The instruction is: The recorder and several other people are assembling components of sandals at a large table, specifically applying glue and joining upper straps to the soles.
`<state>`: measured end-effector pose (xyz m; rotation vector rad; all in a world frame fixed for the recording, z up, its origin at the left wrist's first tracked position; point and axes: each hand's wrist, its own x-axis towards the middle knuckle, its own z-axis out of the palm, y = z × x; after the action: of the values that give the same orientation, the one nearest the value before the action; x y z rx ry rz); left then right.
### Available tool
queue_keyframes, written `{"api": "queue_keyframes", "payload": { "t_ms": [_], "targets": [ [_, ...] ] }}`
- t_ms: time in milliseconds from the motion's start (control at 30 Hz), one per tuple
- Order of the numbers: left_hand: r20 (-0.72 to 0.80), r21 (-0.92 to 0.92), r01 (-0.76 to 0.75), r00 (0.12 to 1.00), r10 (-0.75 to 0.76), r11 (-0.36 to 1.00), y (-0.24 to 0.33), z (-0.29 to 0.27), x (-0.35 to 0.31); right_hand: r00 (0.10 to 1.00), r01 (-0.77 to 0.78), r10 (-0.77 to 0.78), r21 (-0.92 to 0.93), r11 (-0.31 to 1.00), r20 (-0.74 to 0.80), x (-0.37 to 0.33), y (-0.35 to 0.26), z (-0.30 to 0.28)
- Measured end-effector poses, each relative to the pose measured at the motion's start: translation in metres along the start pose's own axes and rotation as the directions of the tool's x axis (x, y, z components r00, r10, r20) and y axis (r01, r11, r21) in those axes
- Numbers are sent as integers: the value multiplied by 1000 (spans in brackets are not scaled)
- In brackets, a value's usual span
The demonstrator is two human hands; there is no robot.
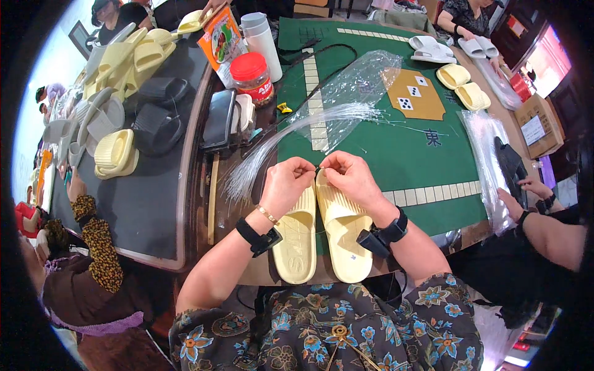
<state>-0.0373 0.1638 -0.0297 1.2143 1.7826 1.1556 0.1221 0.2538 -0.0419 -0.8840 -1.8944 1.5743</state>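
Observation:
A pair of pale yellow slide slippers stands side by side at the table edge in front of me, toes pointing away: the left slipper [294,250] and the right slipper [349,247]. Over the left slipper's toe, my left hand [289,179] is closed in a pinch. My right hand [352,179] pinches too, at the toe of the right slipper. The fingertips of both hands almost meet there, around a small dark bit too tiny to name. Just beyond lies a fanned bundle of thin clear plastic strands [272,145], on a clear plastic bag [356,83].
A red-lidded jar [252,77], a white bottle [261,46] and a dark case [219,120] stand left. Yellow, grey and black slippers pile on the dark table [148,210]. More slippers [431,49] lie far right on the green mat [396,154]. Co-workers' hands [523,191] work nearby.

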Motion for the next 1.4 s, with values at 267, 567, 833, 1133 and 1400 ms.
{"api": "queue_keyframes", "payload": {
  "t_ms": [267, 567, 833, 1133, 1400],
  "targets": [
    [-14, -9, -44, 999, 44, 999, -7, 2, 1, 1000, 9, -9, -56, 998, -9, -1, -3, 2],
    [-30, 42, -70, 997, 72, 997, -3, 3, -2, 998, 24, -30, -111, 993, -51, -6, -15, 4],
    [-36, 74, -80, 996, 82, 994, 0, 4, -4, 998, 44, -48, -99, 994, -45, -6, -12, 4],
    [-36, 86, -96, 994, 99, 992, -5, 4, -4, 996, 84, -91, -217, 972, -22, -4, -9, 9],
    [-34, 18, -186, 982, 187, 982, -4, 9, -6, 999, -30, 31, -69, 997, 21, -3, 0, 4]
  ]
}}
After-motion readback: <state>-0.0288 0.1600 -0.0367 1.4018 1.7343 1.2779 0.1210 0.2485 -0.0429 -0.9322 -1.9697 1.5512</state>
